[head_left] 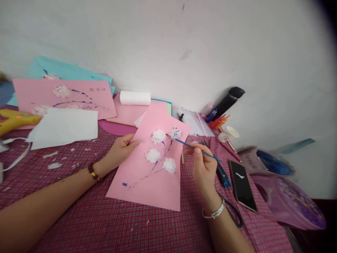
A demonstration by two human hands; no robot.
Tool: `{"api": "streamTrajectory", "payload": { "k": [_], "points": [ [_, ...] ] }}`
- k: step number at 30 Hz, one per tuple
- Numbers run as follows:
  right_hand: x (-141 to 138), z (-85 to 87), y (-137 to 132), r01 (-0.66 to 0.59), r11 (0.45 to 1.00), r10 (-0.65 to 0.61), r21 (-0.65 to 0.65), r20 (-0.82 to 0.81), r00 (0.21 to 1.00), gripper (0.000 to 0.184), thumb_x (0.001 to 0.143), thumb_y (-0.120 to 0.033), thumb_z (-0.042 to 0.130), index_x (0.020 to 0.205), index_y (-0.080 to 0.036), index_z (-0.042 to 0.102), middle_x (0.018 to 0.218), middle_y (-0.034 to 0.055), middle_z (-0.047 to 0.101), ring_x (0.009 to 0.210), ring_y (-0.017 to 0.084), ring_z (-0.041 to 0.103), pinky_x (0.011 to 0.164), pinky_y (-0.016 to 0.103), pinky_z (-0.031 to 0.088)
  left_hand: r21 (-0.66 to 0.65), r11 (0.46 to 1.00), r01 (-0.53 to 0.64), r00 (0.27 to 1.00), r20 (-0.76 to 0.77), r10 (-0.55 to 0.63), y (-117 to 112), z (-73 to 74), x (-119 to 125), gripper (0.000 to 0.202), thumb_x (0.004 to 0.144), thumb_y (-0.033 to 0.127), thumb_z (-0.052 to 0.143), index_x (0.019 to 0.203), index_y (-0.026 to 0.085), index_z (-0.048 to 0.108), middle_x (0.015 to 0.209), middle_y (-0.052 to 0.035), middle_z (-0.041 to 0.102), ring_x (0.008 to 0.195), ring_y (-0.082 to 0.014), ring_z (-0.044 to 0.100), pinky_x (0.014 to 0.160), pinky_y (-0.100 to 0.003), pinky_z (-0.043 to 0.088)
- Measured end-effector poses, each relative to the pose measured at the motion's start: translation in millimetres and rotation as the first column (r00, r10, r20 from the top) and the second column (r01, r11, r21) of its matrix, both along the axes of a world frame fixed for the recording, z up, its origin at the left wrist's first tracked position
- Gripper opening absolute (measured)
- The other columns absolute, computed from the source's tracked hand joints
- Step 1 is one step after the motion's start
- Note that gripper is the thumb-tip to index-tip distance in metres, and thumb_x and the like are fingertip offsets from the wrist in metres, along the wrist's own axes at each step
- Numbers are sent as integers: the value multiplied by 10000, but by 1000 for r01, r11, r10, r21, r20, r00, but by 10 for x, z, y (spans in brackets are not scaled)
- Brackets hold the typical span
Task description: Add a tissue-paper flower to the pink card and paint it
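A pink paper sheet lies on the red checked tablecloth, with several white fluffy flowers and purple painted stems on it. My left hand rests on the sheet's left edge, fingers curled over it. My right hand pinches a thin blue paintbrush; its tip touches the upper right flower, which has purple specks.
A second pink flower sheet leans on blue sheets at the wall. White tissue, a yellow glue gun, a tissue roll, a phone, a paper cup, markers, a black bottle and a purple bag surround me.
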State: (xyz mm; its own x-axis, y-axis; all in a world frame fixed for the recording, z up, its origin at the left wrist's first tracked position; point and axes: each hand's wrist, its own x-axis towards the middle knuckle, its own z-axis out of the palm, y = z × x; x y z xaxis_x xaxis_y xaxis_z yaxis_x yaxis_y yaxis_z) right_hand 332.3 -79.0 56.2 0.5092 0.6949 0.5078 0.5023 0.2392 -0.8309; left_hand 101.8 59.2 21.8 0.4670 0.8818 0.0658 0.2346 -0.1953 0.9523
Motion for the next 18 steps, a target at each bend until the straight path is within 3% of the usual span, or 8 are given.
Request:
{"api": "streamTrajectory", "payload": {
  "k": [6, 10, 14, 18],
  "points": [
    [56, -79, 53, -50, 998, 50, -28, -26, 998, 220, 967, -346, 522, 963, -216, 699, 854, 35, 739, 744, 173, 683, 718, 333, 526, -149, 989, -22, 998, 59, 31, -1, -5, 3, 359, 808, 461, 626, 944, 130, 653, 728, -8, 612, 561, -117, 497, 484, -216, 398],
    [75, -91, 29, -35, 999, 38, 18, -136, 990, 213, 957, -356, 536, 946, -215, 695, 861, 34, 736, 748, 182, 693, 751, 352, 541, -189, 982, -18, 996, 83, 34, 3, -1, 9, 374, 797, 465, 641, 958, 128, 654, 743, -18, 627, 556, -117, 506, 477, -219, 407],
    [69, -71, 27, -117, 993, 113, -30, -104, 988, 207, 948, -327, 537, 918, -218, 710, 870, 32, 729, 791, 183, 696, 764, 342, 540, -212, 977, -17, 997, 72, 33, -4, 12, 9, 384, 796, 464, 642, 979, 127, 651, 743, -21, 626, 558, -119, 506, 474, -222, 407],
    [95, -56, 39, -27, 1000, 25, -12, -124, 992, 210, 954, -328, 528, 923, -221, 705, 895, 33, 727, 800, 183, 695, 775, 350, 533, -196, 980, -25, 997, 62, 37, -13, 35, 8, 369, 797, 460, 640, 954, 127, 655, 736, -15, 615, 563, -112, 489, 470, -212, 391]
  ]
}}
